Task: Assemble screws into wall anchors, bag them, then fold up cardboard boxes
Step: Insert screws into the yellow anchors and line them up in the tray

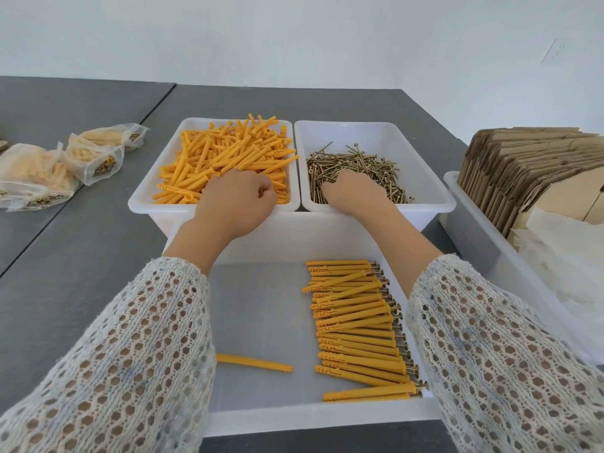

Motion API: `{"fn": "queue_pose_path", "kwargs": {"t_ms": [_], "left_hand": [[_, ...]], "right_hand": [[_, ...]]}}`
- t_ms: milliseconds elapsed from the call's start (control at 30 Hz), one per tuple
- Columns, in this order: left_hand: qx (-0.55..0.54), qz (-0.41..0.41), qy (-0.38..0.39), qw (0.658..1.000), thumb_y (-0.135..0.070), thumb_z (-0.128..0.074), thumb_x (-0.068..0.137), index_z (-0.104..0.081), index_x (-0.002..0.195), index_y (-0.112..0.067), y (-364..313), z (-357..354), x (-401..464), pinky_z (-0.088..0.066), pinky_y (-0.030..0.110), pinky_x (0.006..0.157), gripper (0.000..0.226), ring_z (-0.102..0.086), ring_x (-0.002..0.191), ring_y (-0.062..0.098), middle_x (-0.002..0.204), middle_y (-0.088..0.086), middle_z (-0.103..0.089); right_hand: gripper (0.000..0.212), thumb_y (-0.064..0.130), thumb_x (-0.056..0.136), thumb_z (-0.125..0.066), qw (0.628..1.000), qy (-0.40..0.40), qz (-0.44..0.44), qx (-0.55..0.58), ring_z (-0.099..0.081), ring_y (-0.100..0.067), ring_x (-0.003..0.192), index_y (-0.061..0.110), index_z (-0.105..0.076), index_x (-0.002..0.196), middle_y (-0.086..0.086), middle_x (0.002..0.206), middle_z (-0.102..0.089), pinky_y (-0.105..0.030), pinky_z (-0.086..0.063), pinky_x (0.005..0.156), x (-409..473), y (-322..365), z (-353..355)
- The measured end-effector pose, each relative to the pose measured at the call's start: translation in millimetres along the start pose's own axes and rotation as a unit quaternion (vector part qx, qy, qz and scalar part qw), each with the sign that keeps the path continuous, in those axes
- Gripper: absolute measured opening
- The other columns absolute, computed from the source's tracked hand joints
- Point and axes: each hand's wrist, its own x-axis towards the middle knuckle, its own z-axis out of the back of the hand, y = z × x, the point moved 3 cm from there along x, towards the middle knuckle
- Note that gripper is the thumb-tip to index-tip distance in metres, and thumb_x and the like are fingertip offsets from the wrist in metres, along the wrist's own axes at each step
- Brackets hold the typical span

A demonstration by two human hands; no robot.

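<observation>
- Head view: left hand is reaching into the anchor tub, fingers curling over the yellow anchors; whether it is pinching 1 cannot be told.
- Right hand is digging into the screws in the screw tub; fingertips are buried, grip cannot be told.
- Assembled anchors are lying in a row on the right of the near tray; 1 bare anchor is lying apart on its left.
- Advice: be taking only 1 of each, lifting clear, aligning the screw tip with the anchor mouth.
- Filled bags are sitting far left, flat cardboard boxes right.
</observation>
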Motion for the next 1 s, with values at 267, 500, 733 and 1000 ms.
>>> {"fn": "queue_pose_path", "kwargs": {"t_ms": [267, 500, 733, 1000], "left_hand": [[0.009, 0.001, -0.024, 1.0, -0.023, -0.039, 0.096, -0.059, 0.085, -0.02, -1.1, -0.8, 0.9, -0.035, 0.045, 0.089, 0.023, -0.048, 0.084, 0.024, 0.082, -0.002, -0.06], [0.015, 0.017, -0.047, 0.999, -0.023, -0.032, 0.1, -0.054, 0.097, -0.018, -0.3, -2.6, 1.4, -0.035, 0.046, 0.09, 0.023, -0.05, 0.079, 0.026, 0.079, 0.001, -0.059], [0.02, 0.022, -0.041, 0.999, -0.023, -0.033, 0.1, -0.055, 0.101, -0.017, -0.2, -2.4, 1.9, -0.036, 0.047, 0.093, 0.023, -0.051, 0.08, 0.026, 0.08, 0.001, -0.06], [0.012, 0.022, -0.037, 0.999, -0.024, -0.034, 0.101, -0.055, 0.1, -0.017, -0.2, -1.8, 2.0, -0.037, 0.05, 0.099, 0.022, -0.052, 0.072, 0.024, 0.072, -0.003, -0.057]], "right_hand": [[0.032, 0.018, 0.09, -0.044, 0.994, -0.081, 0.047, 0.063, -0.026, -0.017, 0.05, 0.017, -0.03, 0.061, 0.002, 0.06, -0.031, -0.028, -0.019, 0.049, -1.6, 1.8, 2.3], [0.033, 0.015, 0.09, -0.044, 0.99, -0.108, 0.059, 0.072, -0.026, -0.017, 0.05, 0.017, -0.03, 0.06, 0.001, 0.059, -0.031, -0.027, -0.02, 0.049, -1.5, 1.7, 2.7], [0.024, 0.027, 0.094, -0.038, 1.0, 0.011, 0.004, -0.009, -0.05, -0.024, 0.078, 0.017, -0.042, 0.072, 0.0, 0.078, -0.051, -0.038, -0.041, 0.08, 0.6, 0.7, -1.9], [0.026, 0.028, 0.098, -0.038, 0.995, 0.091, 0.031, 0.005, -0.051, -0.026, 0.087, 0.016, -0.044, 0.075, -0.001, 0.083, -0.05, -0.038, -0.043, 0.082, 8.0, 2.9, -6.2]]}}
